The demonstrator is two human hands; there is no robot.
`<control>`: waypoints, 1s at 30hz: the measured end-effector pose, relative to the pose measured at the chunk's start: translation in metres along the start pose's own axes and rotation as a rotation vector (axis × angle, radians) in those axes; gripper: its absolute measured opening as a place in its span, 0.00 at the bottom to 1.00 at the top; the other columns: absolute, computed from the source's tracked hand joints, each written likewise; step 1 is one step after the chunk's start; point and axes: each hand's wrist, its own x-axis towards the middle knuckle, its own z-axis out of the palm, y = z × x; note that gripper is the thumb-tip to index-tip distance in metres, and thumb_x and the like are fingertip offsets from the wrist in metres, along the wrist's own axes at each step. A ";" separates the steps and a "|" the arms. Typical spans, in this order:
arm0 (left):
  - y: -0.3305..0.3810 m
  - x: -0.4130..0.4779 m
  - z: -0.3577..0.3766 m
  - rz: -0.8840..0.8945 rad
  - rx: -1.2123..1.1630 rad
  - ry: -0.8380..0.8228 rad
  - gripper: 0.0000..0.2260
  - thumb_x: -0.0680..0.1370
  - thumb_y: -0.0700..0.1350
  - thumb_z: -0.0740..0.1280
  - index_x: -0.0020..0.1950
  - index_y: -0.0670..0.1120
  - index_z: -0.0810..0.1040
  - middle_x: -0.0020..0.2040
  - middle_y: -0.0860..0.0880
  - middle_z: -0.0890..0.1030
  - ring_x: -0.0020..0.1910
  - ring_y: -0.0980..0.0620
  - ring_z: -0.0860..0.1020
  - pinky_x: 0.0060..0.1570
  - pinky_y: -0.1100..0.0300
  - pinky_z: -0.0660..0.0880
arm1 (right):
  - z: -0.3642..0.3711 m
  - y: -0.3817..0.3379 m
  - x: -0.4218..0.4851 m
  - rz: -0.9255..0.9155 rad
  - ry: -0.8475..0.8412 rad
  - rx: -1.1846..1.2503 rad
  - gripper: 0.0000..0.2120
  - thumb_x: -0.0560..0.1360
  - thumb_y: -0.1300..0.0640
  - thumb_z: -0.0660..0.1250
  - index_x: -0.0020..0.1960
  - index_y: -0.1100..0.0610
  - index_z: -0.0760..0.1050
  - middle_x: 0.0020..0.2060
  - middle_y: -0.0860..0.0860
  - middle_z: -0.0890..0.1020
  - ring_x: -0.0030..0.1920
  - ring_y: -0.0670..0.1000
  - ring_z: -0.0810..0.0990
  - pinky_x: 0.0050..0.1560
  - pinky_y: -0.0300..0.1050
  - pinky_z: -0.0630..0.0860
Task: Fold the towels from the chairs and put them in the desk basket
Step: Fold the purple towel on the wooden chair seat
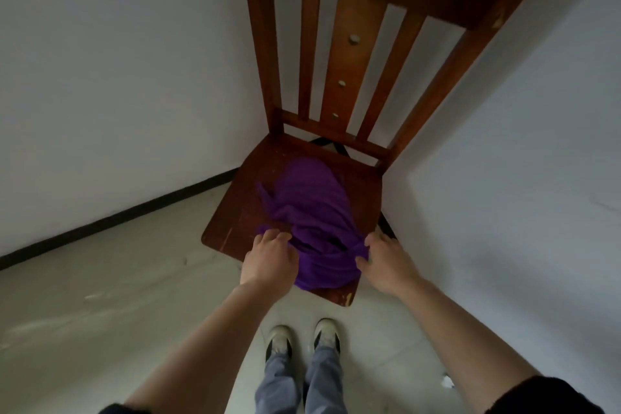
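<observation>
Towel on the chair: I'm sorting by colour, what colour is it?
The towel is purple; head view shows it.

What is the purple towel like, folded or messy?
Messy: the purple towel lies bunched on the chair seat, left hand and right hand gripping it.

I see on my feed a tall-backed brown wooden chair (363, 54) standing in the corner where two plain white walls meet. The left white wall (117, 77) is edged at its foot by a black skirting strip (111, 223). Three round metal studs (354, 39) run down the chair's wide centre slat. The pale grey floor (117, 296) is scuffed and streaked with white marks. The light is dim and even, with soft shadow low on the right white wall (537, 178)
</observation>
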 end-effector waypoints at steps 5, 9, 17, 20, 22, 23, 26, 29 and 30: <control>-0.005 0.048 0.054 -0.018 -0.056 -0.018 0.18 0.80 0.43 0.56 0.69 0.42 0.72 0.67 0.43 0.73 0.67 0.43 0.69 0.64 0.51 0.68 | 0.043 0.039 0.049 0.053 -0.011 0.034 0.13 0.78 0.48 0.60 0.54 0.58 0.72 0.49 0.55 0.77 0.51 0.57 0.77 0.47 0.48 0.74; -0.002 0.082 0.076 -0.074 -0.189 0.033 0.21 0.81 0.45 0.58 0.73 0.41 0.66 0.69 0.41 0.71 0.69 0.42 0.68 0.64 0.49 0.67 | 0.049 0.055 0.085 0.141 0.042 0.159 0.14 0.79 0.49 0.60 0.54 0.60 0.72 0.49 0.56 0.77 0.48 0.56 0.76 0.46 0.48 0.74; -0.009 0.117 0.114 -0.354 -0.384 -0.012 0.25 0.72 0.39 0.69 0.67 0.38 0.67 0.63 0.39 0.75 0.62 0.39 0.73 0.58 0.50 0.70 | 0.079 0.060 0.126 0.233 -0.046 0.472 0.09 0.78 0.51 0.65 0.48 0.57 0.74 0.43 0.53 0.79 0.40 0.50 0.78 0.33 0.38 0.69; -0.015 0.111 0.114 -0.487 -0.435 -0.093 0.23 0.71 0.42 0.72 0.61 0.37 0.67 0.57 0.39 0.77 0.56 0.38 0.76 0.49 0.53 0.71 | 0.080 0.059 0.127 0.512 0.067 0.964 0.05 0.77 0.55 0.64 0.50 0.57 0.75 0.47 0.54 0.80 0.46 0.53 0.79 0.37 0.42 0.71; -0.020 0.107 0.108 -0.556 -0.460 -0.179 0.20 0.70 0.43 0.73 0.57 0.37 0.71 0.49 0.41 0.77 0.47 0.43 0.76 0.42 0.56 0.70 | 0.081 0.059 0.126 0.661 0.087 1.211 0.09 0.76 0.55 0.64 0.53 0.58 0.77 0.49 0.55 0.81 0.48 0.56 0.80 0.39 0.44 0.73; -0.023 0.105 0.105 -0.563 -0.481 -0.215 0.15 0.69 0.43 0.74 0.51 0.37 0.76 0.43 0.43 0.78 0.41 0.46 0.74 0.37 0.58 0.68 | 0.081 0.059 0.124 0.692 0.078 1.284 0.09 0.76 0.55 0.63 0.53 0.57 0.77 0.48 0.55 0.82 0.47 0.56 0.80 0.39 0.44 0.73; -0.032 0.101 0.099 -0.574 -0.634 -0.267 0.10 0.68 0.35 0.74 0.29 0.43 0.77 0.22 0.51 0.75 0.29 0.51 0.71 0.28 0.63 0.67 | 0.078 0.060 0.119 0.737 0.096 1.368 0.08 0.78 0.57 0.61 0.44 0.55 0.77 0.40 0.53 0.81 0.39 0.53 0.79 0.37 0.44 0.73; -0.038 0.094 0.088 -0.577 -0.865 -0.309 0.12 0.66 0.29 0.73 0.34 0.45 0.78 0.29 0.50 0.78 0.34 0.52 0.74 0.34 0.64 0.72 | 0.078 0.060 0.114 0.707 0.126 1.288 0.08 0.79 0.56 0.61 0.46 0.58 0.77 0.41 0.53 0.80 0.39 0.52 0.78 0.38 0.44 0.73; -0.040 0.091 0.085 -0.587 -0.959 -0.345 0.12 0.66 0.29 0.72 0.39 0.45 0.79 0.36 0.48 0.80 0.38 0.52 0.75 0.37 0.63 0.73 | 0.079 0.060 0.110 0.661 0.145 1.155 0.08 0.79 0.56 0.62 0.49 0.60 0.76 0.42 0.54 0.79 0.38 0.51 0.77 0.37 0.42 0.72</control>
